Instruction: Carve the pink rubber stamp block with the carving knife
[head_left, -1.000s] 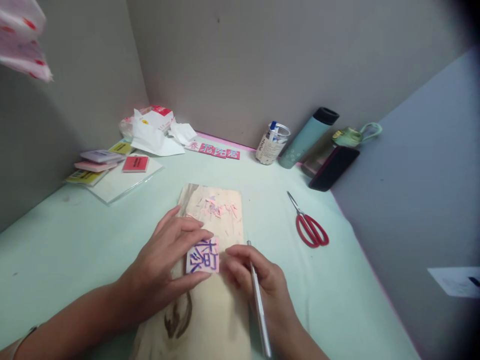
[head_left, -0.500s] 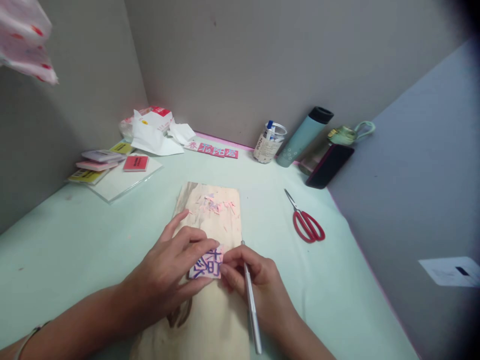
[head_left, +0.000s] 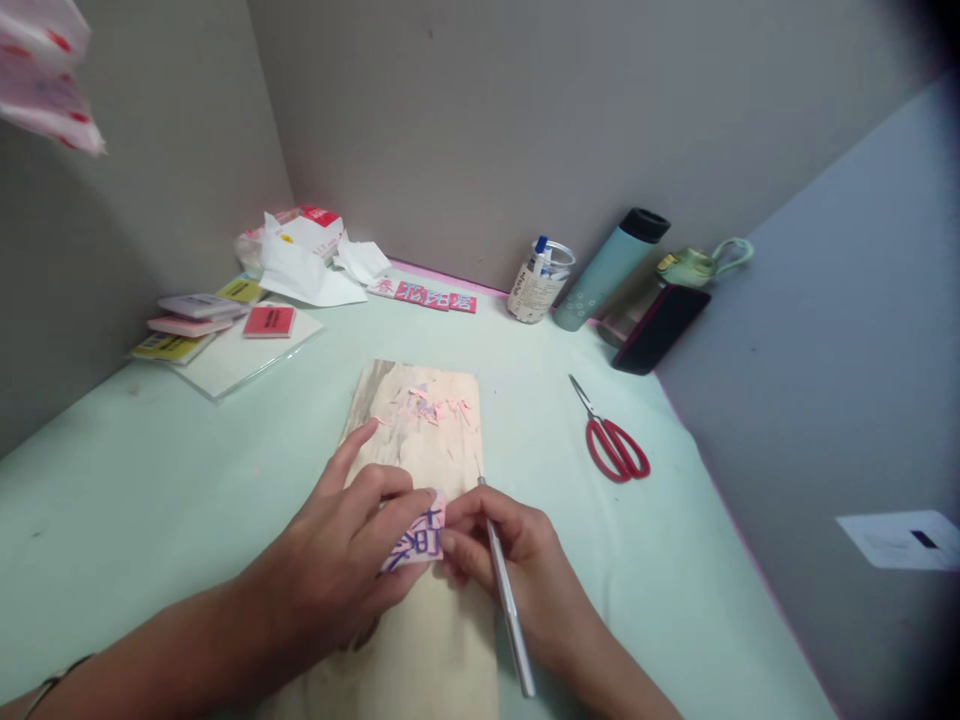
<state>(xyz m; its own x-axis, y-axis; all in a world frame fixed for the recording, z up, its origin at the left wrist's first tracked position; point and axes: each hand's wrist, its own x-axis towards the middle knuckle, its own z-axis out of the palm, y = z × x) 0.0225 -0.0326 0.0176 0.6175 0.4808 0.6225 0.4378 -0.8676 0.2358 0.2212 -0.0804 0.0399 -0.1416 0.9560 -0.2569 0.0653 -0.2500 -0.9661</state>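
Observation:
A small pink rubber carving block (head_left: 429,538) with purple written characters is held low over the wooden board (head_left: 450,640). My left hand (head_left: 334,545) grips it from the left, thumb below and fingers over its top, with the index finger stretched toward the board's left edge. From the right, the thumb and forefinger of my right hand (head_left: 525,565) touch the block's right edge. That same hand holds a silver craft knife (head_left: 511,620), its handle slanting down toward me; the blade's tip is too small to make out. Pink shavings (head_left: 431,405) are scattered on the board's far part.
Red-handled scissors (head_left: 615,450) lie to the right. Along the back stand a can of pens (head_left: 532,290), a teal bottle (head_left: 611,275), a green-lidded bottle (head_left: 686,265) and a phone (head_left: 660,328). Carved pink blocks (head_left: 427,295), crumpled paper (head_left: 311,270) and packaged blocks (head_left: 270,322) are at back left.
My left hand has shifted slightly over the block and covers more of its left side. The right hand and knife have barely moved.

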